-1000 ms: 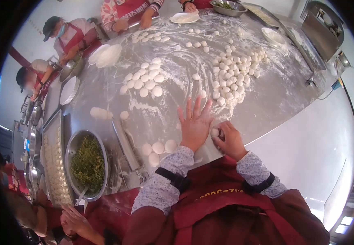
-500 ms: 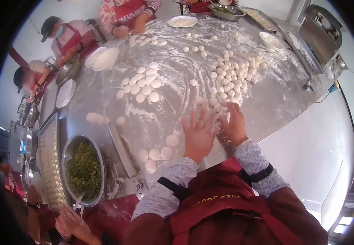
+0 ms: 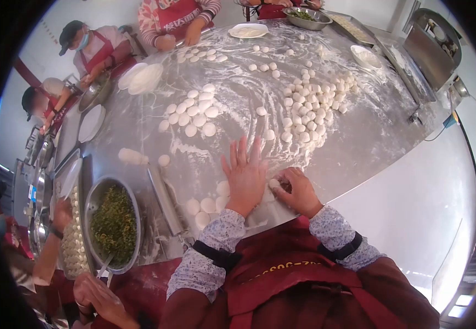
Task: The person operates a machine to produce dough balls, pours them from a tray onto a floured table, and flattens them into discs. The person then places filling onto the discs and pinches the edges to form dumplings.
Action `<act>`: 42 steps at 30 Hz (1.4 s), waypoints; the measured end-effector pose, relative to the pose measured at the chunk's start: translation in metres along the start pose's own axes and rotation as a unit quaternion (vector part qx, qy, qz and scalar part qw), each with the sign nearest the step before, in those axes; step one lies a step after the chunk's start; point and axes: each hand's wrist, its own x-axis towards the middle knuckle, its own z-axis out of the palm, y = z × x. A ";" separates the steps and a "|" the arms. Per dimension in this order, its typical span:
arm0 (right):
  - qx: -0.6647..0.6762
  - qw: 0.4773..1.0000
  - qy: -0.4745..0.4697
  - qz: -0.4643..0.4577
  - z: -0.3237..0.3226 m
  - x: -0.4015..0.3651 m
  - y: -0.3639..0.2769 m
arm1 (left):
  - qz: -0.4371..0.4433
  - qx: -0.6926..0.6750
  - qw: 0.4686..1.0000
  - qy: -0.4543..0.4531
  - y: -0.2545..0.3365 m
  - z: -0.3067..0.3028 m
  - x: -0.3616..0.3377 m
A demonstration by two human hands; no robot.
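Note:
My left hand (image 3: pixel 245 178) is stretched flat, palm down with the fingers apart, low over the floured steel table. Beside its wrist lie several flattened dough rounds (image 3: pixel 208 205), some partly covered by the hand. Between the curled fingers and thumb of my right hand (image 3: pixel 299 193) sits a small white dough ball (image 3: pixel 274 184), close to the left hand. Farther out is a heap of dough balls (image 3: pixel 307 109), with a single dough ball (image 3: pixel 269 135) just beyond my hands.
To the left are a rolling pin (image 3: pixel 164 198), a steel bowl of chopped green filling (image 3: pixel 114 227) and a tray of dumplings (image 3: pixel 73 248). More dough rounds (image 3: pixel 191 118) lie mid-table. Co-workers in red aprons stand along the far and left edges; a co-worker's hands (image 3: pixel 96 293) are near the bowl.
My right hand has drawn back from the heap toward my body, with a dough ball in its fingers. My left hand has shifted left. At left, a co-worker's hand now reaches over the dumpling tray.

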 end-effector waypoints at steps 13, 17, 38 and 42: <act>0.036 0.984 0.151 0.091 -0.045 0.049 0.044 | 0.176 -0.049 0.983 -0.021 0.051 0.047 0.006; -0.046 0.998 0.031 0.012 -0.020 0.071 0.052 | 0.202 -0.020 0.977 -0.063 0.037 0.030 -0.023; 0.026 0.997 0.064 0.024 -0.025 -0.020 0.009 | -0.012 0.028 0.999 -0.035 0.014 -0.038 -0.007; 0.079 0.961 0.220 0.146 -0.035 -0.020 0.024 | 0.120 -0.026 0.991 0.047 0.065 -0.035 0.023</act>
